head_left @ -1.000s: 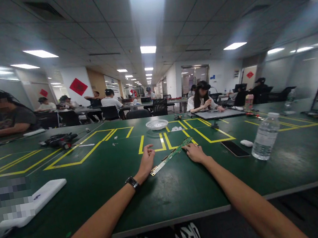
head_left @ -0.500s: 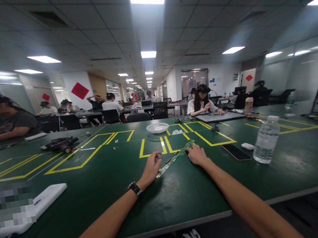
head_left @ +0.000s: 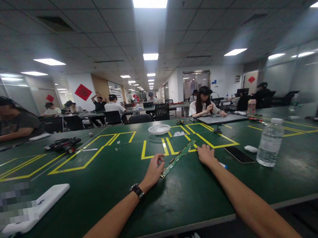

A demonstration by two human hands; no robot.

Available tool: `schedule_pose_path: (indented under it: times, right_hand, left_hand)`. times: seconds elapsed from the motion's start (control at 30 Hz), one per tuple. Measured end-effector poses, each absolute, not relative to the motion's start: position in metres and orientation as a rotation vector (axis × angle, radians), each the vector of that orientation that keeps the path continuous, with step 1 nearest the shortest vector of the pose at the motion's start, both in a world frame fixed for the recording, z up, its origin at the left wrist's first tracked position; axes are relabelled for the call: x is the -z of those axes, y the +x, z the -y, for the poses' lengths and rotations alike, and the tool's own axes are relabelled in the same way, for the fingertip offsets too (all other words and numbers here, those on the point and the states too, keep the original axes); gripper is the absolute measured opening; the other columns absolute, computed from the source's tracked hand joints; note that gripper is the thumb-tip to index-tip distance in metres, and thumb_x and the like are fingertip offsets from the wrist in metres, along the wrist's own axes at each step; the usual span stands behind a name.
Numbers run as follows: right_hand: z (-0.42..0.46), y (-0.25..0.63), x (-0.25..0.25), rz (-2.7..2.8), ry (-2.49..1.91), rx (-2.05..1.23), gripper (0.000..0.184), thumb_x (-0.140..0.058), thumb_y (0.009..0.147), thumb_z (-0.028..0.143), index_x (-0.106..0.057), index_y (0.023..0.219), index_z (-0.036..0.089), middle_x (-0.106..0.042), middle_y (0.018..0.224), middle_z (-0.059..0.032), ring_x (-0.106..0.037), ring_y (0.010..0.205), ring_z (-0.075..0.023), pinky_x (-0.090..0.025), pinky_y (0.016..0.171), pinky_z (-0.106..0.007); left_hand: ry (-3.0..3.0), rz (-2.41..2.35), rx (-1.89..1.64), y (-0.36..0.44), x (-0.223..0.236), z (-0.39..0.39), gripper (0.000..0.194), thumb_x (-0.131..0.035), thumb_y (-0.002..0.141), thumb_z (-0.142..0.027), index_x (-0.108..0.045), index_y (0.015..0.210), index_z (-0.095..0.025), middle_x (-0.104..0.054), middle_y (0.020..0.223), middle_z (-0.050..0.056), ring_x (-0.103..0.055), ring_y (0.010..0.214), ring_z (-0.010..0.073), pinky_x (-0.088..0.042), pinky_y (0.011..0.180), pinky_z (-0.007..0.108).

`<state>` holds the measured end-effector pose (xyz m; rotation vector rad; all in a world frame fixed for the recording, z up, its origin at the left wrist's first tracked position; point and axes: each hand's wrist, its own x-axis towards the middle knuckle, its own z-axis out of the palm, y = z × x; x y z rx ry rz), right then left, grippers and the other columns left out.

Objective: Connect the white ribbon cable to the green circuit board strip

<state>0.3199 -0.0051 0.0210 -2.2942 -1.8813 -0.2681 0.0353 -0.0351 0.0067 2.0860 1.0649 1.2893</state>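
Observation:
A long, narrow green circuit board (head_left: 179, 158) lies at a slant on the table. Closed on its near left end is my left hand (head_left: 154, 169), with a dark watch on the wrist; the fingertips are partly hidden. Just right of the board's far end, and apart from it, is my right hand (head_left: 206, 155) with its fingers curled down. A small white strip with a blue end (head_left: 223, 166) sticks out beside my right wrist, seemingly from this hand; the grip on it is hidden.
The green table (head_left: 107, 209) carries yellow tape outlines. To the right are a black phone (head_left: 239, 154), a white earbud case (head_left: 250, 148) and a water bottle (head_left: 269, 143). A white dish (head_left: 159, 129) stands ahead, a white power bank (head_left: 40, 208) at left. People sit beyond.
My right hand has drawn away to the right from the board's far end. The blue-ended white strip now shows by my wrist. The left hand stays at the board; the view has shifted slightly.

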Motion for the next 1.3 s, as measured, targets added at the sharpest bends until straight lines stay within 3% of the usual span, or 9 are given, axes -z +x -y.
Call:
schedule_pose_path:
  times: [0.13, 0.27, 0.37, 0.47, 0.57, 0.67, 0.87, 1.1, 1.3]
  right_hand:
    - [0.009, 0.31, -0.025, 2.008, -2.084, 0.356, 0.049, -0.035, 0.089, 0.011, -0.049, 0.135, 0.023, -0.04, 0.137, -0.0163, -0.035, 0.125, -0.0301, -0.031, 0.097, -0.045]
    - [0.013, 0.273, -0.02, 2.432, -1.615, 0.139, 0.047, -0.038, 0.094, 0.027, -0.041, 0.141, 0.025, -0.045, 0.135, -0.0116, -0.041, 0.122, -0.0248, -0.033, 0.098, -0.037]
    - [0.02, 0.249, -0.018, 2.578, -1.46, -0.006, 0.043, -0.037, 0.095, 0.041, -0.049, 0.134, 0.029, -0.049, 0.13, -0.0106, -0.044, 0.12, -0.0265, -0.036, 0.094, -0.04]
    - [0.026, 0.241, -0.022, 2.57, -1.399, -0.066, 0.037, -0.036, 0.096, 0.042, -0.061, 0.117, 0.024, -0.057, 0.118, -0.0092, -0.05, 0.111, -0.0232, -0.037, 0.091, -0.035]
    - [0.029, 0.242, -0.027, 2.51, -1.434, -0.066, 0.03, -0.041, 0.095, 0.038, -0.064, 0.101, 0.02, -0.06, 0.107, -0.0082, -0.054, 0.102, -0.0198, -0.038, 0.086, -0.029]
    - [0.031, 0.243, -0.026, 2.39, -1.561, 0.003, 0.027, -0.045, 0.093, 0.04, -0.061, 0.102, 0.019, -0.058, 0.107, -0.0087, -0.055, 0.1, -0.0203, -0.039, 0.084, -0.03]
    - [0.035, 0.239, -0.023, 2.101, -1.95, 0.125, 0.053, -0.055, 0.081, 0.057, -0.057, 0.116, 0.017, -0.053, 0.12, -0.0172, -0.048, 0.115, -0.0333, -0.041, 0.087, -0.043]
    - [0.035, 0.238, -0.028, 2.204, -1.955, 0.131, 0.025, -0.047, 0.085, 0.02, -0.065, 0.102, 0.013, -0.06, 0.108, -0.0175, -0.062, 0.095, -0.0264, -0.046, 0.076, -0.032]
    - [0.038, 0.232, -0.03, 2.235, -1.883, 0.12, 0.024, -0.051, 0.08, 0.015, -0.068, 0.097, 0.014, -0.065, 0.101, -0.0162, -0.063, 0.091, -0.0256, -0.044, 0.072, -0.028]
  left_hand:
    - [2.065, -1.072, -1.297, 0.037, -0.006, 0.034, 0.03, -0.049, 0.079, -0.017, -0.056, 0.108, -0.018, -0.056, 0.093, 0.004, -0.053, 0.085, 0.0174, -0.043, 0.084, 0.033]
    - [2.056, -1.073, -1.306, 0.037, -0.007, 0.035, 0.029, -0.05, 0.079, -0.018, -0.057, 0.106, -0.018, -0.057, 0.093, 0.004, -0.053, 0.085, 0.0178, -0.043, 0.083, 0.032]
    - [2.052, -1.079, -1.32, 0.037, -0.008, 0.037, 0.028, -0.049, 0.079, -0.019, -0.057, 0.106, -0.018, -0.057, 0.093, 0.004, -0.053, 0.085, 0.0179, -0.044, 0.083, 0.032]
    - [2.057, -1.078, -1.329, 0.037, -0.01, 0.038, 0.026, -0.048, 0.08, -0.018, -0.057, 0.105, -0.018, -0.057, 0.093, 0.004, -0.053, 0.086, 0.018, -0.043, 0.084, 0.032]
    - [2.066, -1.066, -1.327, 0.036, -0.011, 0.038, 0.025, -0.048, 0.08, -0.018, -0.058, 0.103, -0.018, -0.058, 0.093, 0.005, -0.053, 0.085, 0.018, -0.043, 0.084, 0.032]
    - [2.069, -1.058, -1.326, 0.036, -0.01, 0.037, 0.025, -0.049, 0.08, -0.017, -0.059, 0.103, -0.018, -0.058, 0.094, 0.004, -0.053, 0.086, 0.0181, -0.043, 0.085, 0.033]
    - [2.041, -1.037, -1.314, 0.035, -0.008, 0.034, 0.025, -0.05, 0.081, -0.017, -0.058, 0.104, -0.018, -0.058, 0.095, 0.005, -0.052, 0.087, 0.0185, -0.042, 0.086, 0.033]
    - [1.903, -1.012, -1.248, 0.038, -0.009, 0.038, 0.025, -0.052, 0.081, -0.019, -0.057, 0.106, -0.017, -0.058, 0.094, 0.004, -0.053, 0.084, 0.0166, -0.041, 0.083, 0.029]
    - [1.649, -0.985, -1.131, 0.04, -0.001, 0.033, 0.037, -0.062, 0.079, -0.025, -0.054, 0.114, -0.016, -0.064, 0.096, 0.006, -0.059, 0.083, 0.0165, -0.044, 0.076, 0.026]
